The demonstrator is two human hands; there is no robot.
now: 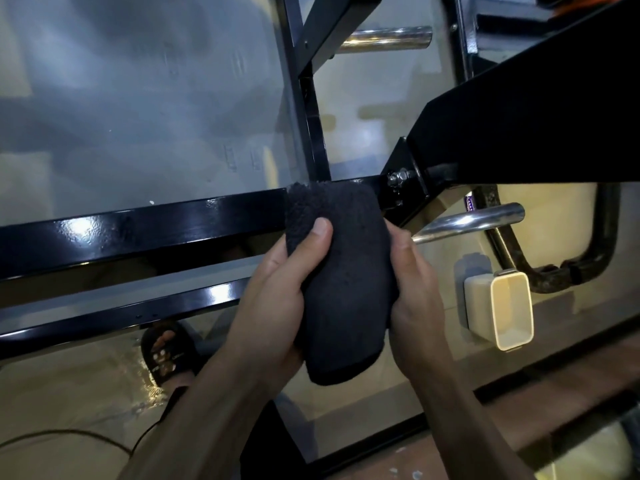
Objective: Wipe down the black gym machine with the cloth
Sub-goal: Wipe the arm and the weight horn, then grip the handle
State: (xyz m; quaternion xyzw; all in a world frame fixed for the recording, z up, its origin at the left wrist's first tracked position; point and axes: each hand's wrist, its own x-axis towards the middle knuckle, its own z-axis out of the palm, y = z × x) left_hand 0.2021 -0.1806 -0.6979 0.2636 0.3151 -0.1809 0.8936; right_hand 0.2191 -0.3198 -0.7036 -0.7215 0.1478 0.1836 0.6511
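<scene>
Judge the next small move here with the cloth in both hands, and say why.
Probably slide the dark cloth leftward along the glossy black bar. Both the left hand and right hand grip it, and its top edge sits at the bar beside the bolted joint.

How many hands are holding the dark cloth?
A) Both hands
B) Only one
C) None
A: the left hand and the right hand both grip the dark cloth, one on each side, with its top edge against the black bar.
</scene>
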